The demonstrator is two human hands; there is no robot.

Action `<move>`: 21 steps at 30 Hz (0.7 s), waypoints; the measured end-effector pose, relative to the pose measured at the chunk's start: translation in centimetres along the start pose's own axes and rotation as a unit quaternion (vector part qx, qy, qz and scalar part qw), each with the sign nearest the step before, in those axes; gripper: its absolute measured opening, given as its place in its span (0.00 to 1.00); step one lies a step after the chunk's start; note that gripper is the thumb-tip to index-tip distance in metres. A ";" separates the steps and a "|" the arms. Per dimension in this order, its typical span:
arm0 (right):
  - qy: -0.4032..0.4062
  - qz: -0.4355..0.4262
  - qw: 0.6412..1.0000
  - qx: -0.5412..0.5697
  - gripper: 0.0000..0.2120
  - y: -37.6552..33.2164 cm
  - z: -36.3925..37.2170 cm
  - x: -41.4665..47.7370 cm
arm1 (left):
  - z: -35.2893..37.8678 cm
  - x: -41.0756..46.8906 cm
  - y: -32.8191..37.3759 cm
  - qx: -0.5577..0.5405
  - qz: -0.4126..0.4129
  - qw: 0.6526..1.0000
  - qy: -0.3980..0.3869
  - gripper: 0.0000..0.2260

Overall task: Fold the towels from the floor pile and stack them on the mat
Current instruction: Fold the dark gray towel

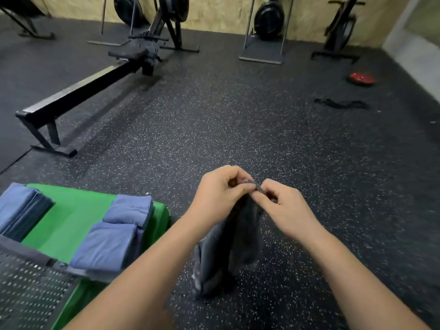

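A dark grey towel [228, 244] hangs in folds between my hands above the speckled floor. My left hand [219, 191] and my right hand [283, 206] both pinch its top edge, close together. To the left lies a green mat [76, 210]. Folded blue towels sit on it: one stack [21, 208] at the far left, a folded towel [131, 208] near the mat's right edge, and another stack [107, 248] in front of that. The floor pile is out of view.
A rowing machine [78, 89] stretches across the floor at upper left. More gym machines stand along the back wall. A red object [360, 79] and a black strap [340, 104] lie at the right. A dark perforated panel [26, 289] fills the lower left corner.
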State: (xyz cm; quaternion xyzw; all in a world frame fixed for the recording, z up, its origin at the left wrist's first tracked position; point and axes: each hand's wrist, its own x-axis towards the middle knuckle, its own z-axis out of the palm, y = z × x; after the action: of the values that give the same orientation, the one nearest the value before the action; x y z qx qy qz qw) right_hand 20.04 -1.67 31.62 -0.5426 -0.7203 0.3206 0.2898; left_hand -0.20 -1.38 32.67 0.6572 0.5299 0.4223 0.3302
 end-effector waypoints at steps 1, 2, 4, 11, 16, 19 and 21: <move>0.004 0.007 1.000 -0.004 0.16 0.2 -0.8 -0.5 | 0.6 0.1 0.5 -0.017 -0.002 1.000 0.005 0.04; 0.006 0.017 1.000 -0.010 0.15 0.6 -1.5 -1.1 | 1.2 0.1 1.0 -0.031 -0.004 0.999 0.009 0.04; 0.010 0.039 0.999 -0.025 0.15 1.6 -2.3 -2.4 | 2.3 -0.2 1.7 -0.056 -0.010 0.998 0.022 0.04; 0.053 0.153 0.983 -0.085 0.18 5.8 -4.9 -5.6 | 3.3 -1.2 0.1 -0.160 -0.065 0.980 0.100 0.02; 0.074 0.176 0.976 -0.104 0.13 7.0 -7.7 -6.8 | 3.3 -1.0 -0.8 -0.184 -0.076 0.972 0.124 0.02; 0.088 0.174 0.975 -0.104 0.10 6.9 -8.4 -7.3 | 2.7 -0.1 -0.2 -0.176 -0.050 0.976 0.122 0.02; 0.086 0.179 0.972 -0.129 0.09 7.3 -8.7 -7.6 | 2.1 0.3 -0.3 -0.183 -0.042 0.974 0.128 0.02</move>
State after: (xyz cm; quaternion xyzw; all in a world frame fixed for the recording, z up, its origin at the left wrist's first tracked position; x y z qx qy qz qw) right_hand 32.83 -6.25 30.87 -0.7210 -0.6190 0.2239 0.2164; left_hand 1.63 -1.01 31.58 0.5030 0.5087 0.5784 0.3921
